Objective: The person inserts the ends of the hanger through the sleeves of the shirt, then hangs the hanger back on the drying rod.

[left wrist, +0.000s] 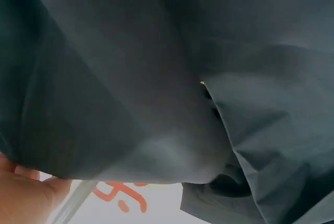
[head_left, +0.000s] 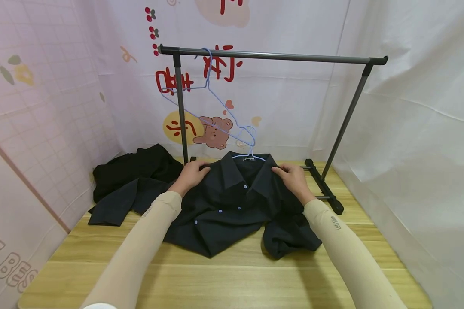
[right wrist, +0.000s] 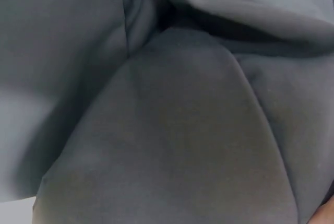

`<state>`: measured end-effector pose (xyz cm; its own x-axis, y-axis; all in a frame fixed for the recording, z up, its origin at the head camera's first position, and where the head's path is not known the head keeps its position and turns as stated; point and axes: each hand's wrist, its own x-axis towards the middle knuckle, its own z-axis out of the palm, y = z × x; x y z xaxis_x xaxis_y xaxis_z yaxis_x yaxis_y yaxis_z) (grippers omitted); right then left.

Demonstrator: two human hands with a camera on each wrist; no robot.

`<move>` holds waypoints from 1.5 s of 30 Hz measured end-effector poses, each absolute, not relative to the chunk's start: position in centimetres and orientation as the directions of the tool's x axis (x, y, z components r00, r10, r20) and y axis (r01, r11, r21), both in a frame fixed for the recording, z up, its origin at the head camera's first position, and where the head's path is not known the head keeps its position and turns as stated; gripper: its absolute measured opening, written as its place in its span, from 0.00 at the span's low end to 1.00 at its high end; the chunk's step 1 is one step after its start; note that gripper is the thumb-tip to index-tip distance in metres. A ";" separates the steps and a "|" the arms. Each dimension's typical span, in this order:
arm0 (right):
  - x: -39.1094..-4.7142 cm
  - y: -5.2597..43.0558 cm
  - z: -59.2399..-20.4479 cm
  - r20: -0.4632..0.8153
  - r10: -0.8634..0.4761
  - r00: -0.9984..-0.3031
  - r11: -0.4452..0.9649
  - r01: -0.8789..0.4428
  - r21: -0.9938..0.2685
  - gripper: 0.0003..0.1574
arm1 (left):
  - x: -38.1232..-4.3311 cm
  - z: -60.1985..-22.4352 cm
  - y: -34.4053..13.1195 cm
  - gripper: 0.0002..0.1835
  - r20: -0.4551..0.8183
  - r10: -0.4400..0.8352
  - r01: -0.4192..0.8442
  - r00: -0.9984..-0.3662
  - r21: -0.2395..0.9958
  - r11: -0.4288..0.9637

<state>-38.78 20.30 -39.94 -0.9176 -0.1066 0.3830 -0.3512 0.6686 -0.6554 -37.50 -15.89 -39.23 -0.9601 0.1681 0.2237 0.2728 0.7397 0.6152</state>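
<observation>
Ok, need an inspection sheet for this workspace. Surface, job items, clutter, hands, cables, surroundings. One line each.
Surface: wood-grain table, shirt lying on it.
Job items: dark shirt, front up, collar toward the rack; blue hanger at its neck; second hanger on the rack bar, no garment on it.
Clutter: black cloth heaped at left, behind one spread shirt sleeve.
Hands: left hand and right hand each pinch the shirt at a shoulder.
Cables: nothing seen.
Surroundings: printed sheet behind, pale sheeting at right.
</observation>
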 end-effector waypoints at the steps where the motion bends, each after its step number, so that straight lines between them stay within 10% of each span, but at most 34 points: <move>1: -38.7 20.4 -39.9 0.377 -0.102 -0.921 0.667 -0.344 -0.661 0.20 | -37.5 -39.2 -16.1 0.18 0.224 0.162 0.267 -0.961 0.606 0.749; 45: -39.1 22.9 -39.5 0.190 -0.141 -0.972 0.685 -0.235 -0.689 0.31 | -37.9 -38.4 -15.3 0.14 0.242 0.062 0.223 -0.968 0.725 0.652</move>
